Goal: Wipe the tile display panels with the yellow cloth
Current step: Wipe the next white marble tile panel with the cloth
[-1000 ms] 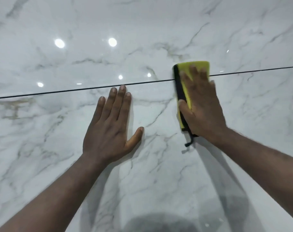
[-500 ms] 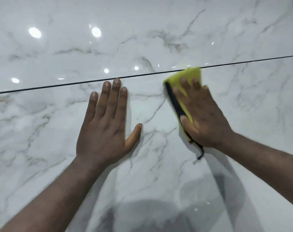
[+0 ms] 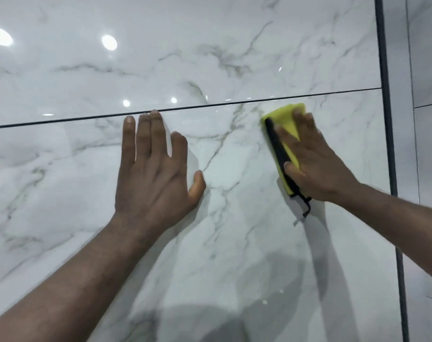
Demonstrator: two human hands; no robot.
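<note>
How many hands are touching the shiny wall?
2. The left hand lies flat on the lower tile panel, just under the dark seam. The right hand presses the yellow cloth against it, farther right.

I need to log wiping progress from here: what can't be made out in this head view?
- Yellow cloth: mostly hidden under the right hand; its full outline can't be seen.
- Right hand's fingers: motion-blurred.
- Lower tile panel: glare and arm shadows hide any dust or streaks, and the left hand covers part of it.
- Upper tile panel: cut off by the top edge.
</note>
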